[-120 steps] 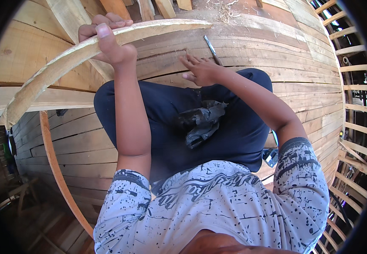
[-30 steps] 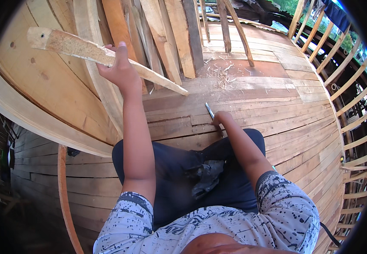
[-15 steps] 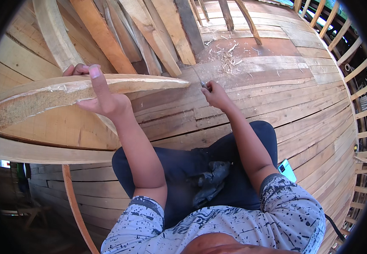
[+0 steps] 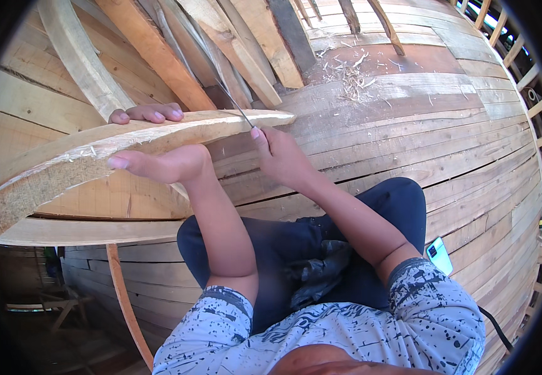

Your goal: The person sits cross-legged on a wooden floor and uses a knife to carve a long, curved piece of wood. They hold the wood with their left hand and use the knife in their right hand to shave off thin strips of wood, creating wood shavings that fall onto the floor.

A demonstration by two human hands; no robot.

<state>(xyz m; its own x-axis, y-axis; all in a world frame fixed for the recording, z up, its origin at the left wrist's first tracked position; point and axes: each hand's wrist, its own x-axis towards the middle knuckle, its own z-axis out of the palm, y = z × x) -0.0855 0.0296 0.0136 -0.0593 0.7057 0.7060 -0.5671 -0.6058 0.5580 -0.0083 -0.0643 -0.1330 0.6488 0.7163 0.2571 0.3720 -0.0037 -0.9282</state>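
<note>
A curved, light-coloured wooden beam (image 4: 152,139) lies across the left side, its near face rough and pale along the edge. My left hand (image 4: 158,140) grips it, fingers over the far edge and thumb against the near face. In my right hand (image 4: 277,156) is a tool with a long, thin metal blade (image 4: 236,107). Its blade crosses over the tapered right end of the beam, pointing up and left. My closed fingers hide its handle. Whether the blade touches the wood I cannot tell.
Several planks (image 4: 158,56) lean at the upper left. Wood shavings (image 4: 355,81) are scattered on the plank floor (image 4: 371,137) ahead. A phone (image 4: 439,255) lies beside my right knee. A dark crumpled cloth or bag (image 4: 321,275) rests in my lap. A wooden railing runs along the right.
My right hand has moved left, bringing the blade over the beam's tapered end. My left hand has settled its fingers flatter over the far edge. The view has shifted slightly.
</note>
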